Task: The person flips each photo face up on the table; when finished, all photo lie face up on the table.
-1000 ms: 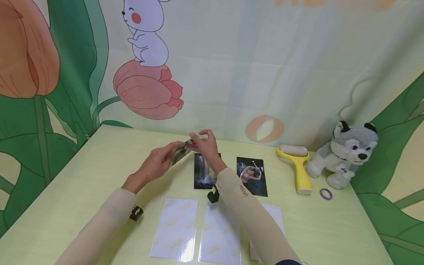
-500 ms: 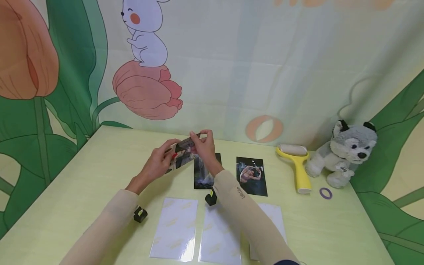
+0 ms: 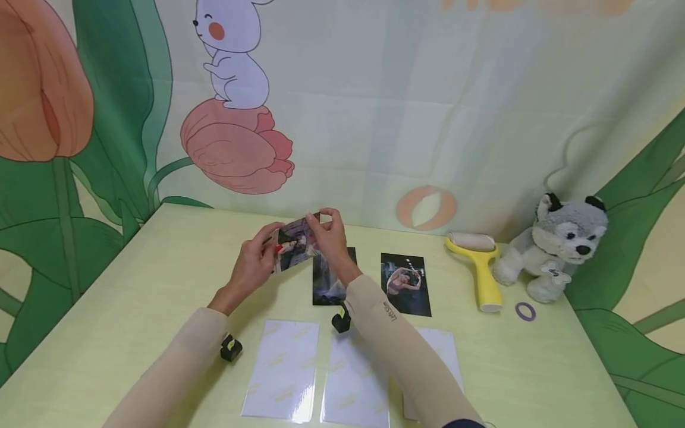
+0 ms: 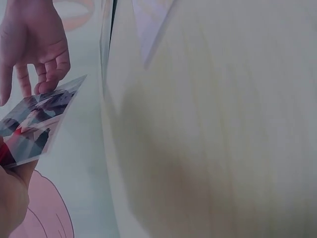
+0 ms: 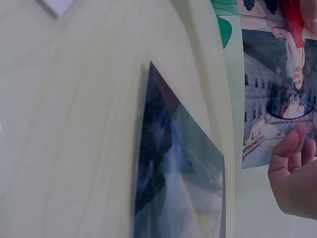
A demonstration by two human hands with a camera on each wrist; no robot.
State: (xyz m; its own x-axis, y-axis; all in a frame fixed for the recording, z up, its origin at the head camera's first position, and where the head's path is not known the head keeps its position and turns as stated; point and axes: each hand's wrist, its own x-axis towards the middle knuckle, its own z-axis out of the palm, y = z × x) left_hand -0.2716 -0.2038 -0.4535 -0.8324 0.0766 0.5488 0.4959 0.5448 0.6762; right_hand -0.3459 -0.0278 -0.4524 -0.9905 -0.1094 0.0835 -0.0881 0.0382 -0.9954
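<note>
A photo print (image 3: 296, 245) of a figure in red is held tilted above the far half of the table. My left hand (image 3: 253, 261) grips its left end, and my right hand (image 3: 330, 242) pinches the upper right end between thumb and fingers. In the right wrist view the print (image 5: 275, 99) appears upside down. Beneath the right hand lies a waterfall photo (image 3: 325, 284), partly covered by that hand and wrist. To its right is a dark photo (image 3: 408, 286) of a person stretching. White glossy sheets lie nearer: left (image 3: 280, 368), middle (image 3: 353, 380) and right (image 3: 443, 345), partly under the right sleeve.
A yellow-handled roller (image 3: 484, 273) lies at the right, with a purple ring (image 3: 525, 311) and a grey plush dog (image 3: 569, 238) beside it. Behind the table (image 3: 535, 368) hangs a printed cloth (image 3: 342, 119). Black wrist devices sit below both wrists.
The held print has turned from nearly edge-on to show its picture face. The left hand has shifted slightly. The photos and sheets on the table stay put.
</note>
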